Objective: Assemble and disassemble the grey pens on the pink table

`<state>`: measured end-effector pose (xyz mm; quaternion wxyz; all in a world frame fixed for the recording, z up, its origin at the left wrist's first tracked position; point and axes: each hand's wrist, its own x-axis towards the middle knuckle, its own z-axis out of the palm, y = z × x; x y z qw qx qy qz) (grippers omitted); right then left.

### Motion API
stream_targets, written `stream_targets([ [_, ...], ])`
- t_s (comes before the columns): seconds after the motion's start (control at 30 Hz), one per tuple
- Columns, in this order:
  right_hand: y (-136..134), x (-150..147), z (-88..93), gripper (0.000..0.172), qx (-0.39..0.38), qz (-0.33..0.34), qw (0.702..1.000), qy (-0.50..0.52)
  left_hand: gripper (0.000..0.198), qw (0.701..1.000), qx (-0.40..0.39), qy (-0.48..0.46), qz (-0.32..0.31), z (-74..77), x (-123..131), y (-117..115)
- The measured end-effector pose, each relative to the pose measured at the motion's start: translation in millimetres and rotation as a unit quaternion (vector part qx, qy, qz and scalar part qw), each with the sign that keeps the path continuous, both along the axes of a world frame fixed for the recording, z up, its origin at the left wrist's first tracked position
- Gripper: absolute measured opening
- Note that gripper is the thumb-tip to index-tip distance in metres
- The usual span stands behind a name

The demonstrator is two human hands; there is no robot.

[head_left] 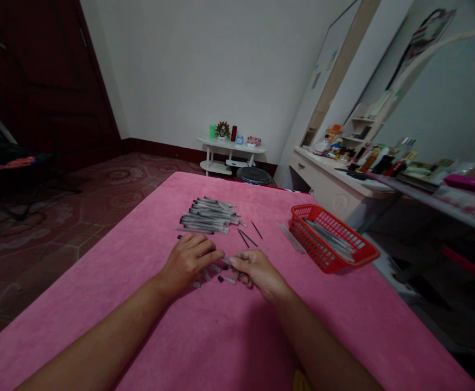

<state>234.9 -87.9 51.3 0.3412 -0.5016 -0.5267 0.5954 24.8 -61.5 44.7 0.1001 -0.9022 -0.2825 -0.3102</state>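
Note:
My left hand point(192, 258) is closed around a pen, mostly hidden by the fingers; a dark end point(179, 237) shows beyond the knuckles. Close beside it, my right hand point(255, 269) pinches a clear pen cap point(226, 262) between thumb and fingers, level with the left fingertips. Whether cap and pen touch is too small to make out. Several loose clear caps point(229, 280) and a small black piece point(220, 278) lie below the hands. Beyond them is a pile of clear pens with dark ends point(208, 214). Thin black refills point(247, 237) rest to its right.
A red plastic basket point(322, 260) holding long clear and dark pen parts stands at the right on the pink cloth point(172, 336). Several clear tubes point(291, 238) lie against its left side. A cluttered dressing table point(327, 176) is at the right, a small white table point(231, 144) behind.

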Motion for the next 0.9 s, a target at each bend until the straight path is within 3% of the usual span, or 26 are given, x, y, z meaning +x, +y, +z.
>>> stream_targets([
  [0.2, 0, -1, 6.0, 0.03, 0.049, -0.023, 0.998, -0.018, 0.027, 0.999, -0.023, 0.019, 0.012, -4.4, -2, 2],
  [0.37, -1, -2, 8.2, 0.017, 0.15, -0.036, 0.982, -0.107, 0.023, 0.998, -0.06, 0.016, 0.031, -9.2, 0, 1],
  [0.43, -1, 0, 9.1, 0.015, 0.237, -0.029, 0.954, -0.179, 0.017, 0.995, -0.095, 0.013, 0.035, -8.8, 1, 1],
  [0.57, -2, 6, 10.3, 0.015, 0.425, 0.013, 0.853, -0.302, 0.027, 0.985, -0.165, 0.019, 0.047, -4.8, 2, 0],
  [0.67, -3, 7, 8.6, 0.014, 0.49, 0.037, 0.808, -0.326, 0.035, 0.98, -0.188, 0.031, 0.061, -1.8, 2, 0],
  [0.7, -3, 6, 7.6, 0.013, 0.491, 0.026, 0.81, -0.321, 0.033, 0.98, -0.185, 0.035, 0.066, -1.2, 2, 0],
  [0.77, -2, 2, 5.4, 0.012, 0.451, -0.025, 0.842, -0.294, 0.024, 0.984, -0.155, 0.038, 0.075, -0.6, 2, 1],
  [0.83, -1, -3, 2.9, 0.016, 0.349, -0.068, 0.902, -0.245, 0.015, 0.992, -0.099, 0.038, 0.066, -0.6, 2, 1],
  [0.9, 0, -6, 0.2, 0.029, 0.206, -0.054, 0.96, -0.183, 0.015, 0.998, -0.04, 0.04, 0.042, -0.6, 1, 1],
])
